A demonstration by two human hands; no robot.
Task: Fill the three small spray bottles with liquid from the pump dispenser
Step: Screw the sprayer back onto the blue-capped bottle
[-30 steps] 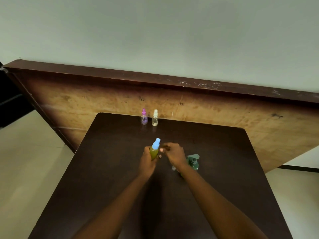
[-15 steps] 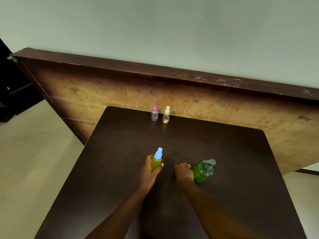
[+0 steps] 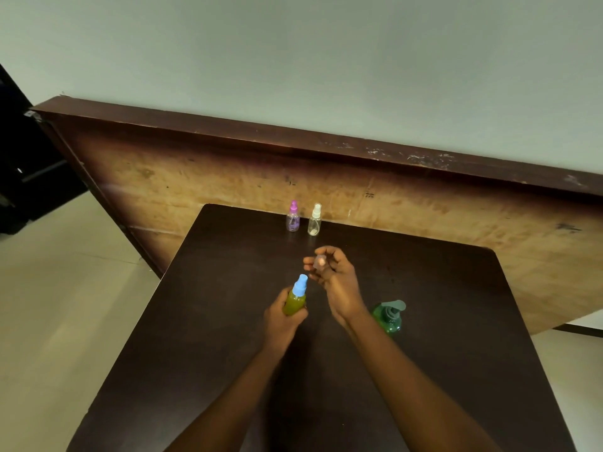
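While the left hand point(image 3: 282, 318) has its fingers wrapped round the blue-topped spray bottle point(image 3: 295, 301), which is full of yellow-green liquid and leans a little to the right, the right hand point(image 3: 339, 285) is up just beyond it, pinching what looks like a small clear cap point(image 3: 319, 261) at its fingertips. It's kinda blurry, so that's my best read. The green pump dispenser point(image 3: 388, 318) stands on the dark table point(image 3: 228, 353) just right of the right wrist, nobody touching it. The purple-topped bottle point(image 3: 293, 218) and white-topped bottle point(image 3: 315, 221) stand side by side at the far edge, both see-through. Can't tell how much is in them. A worn wooden board point(image 3: 195, 184) leans behind the table.
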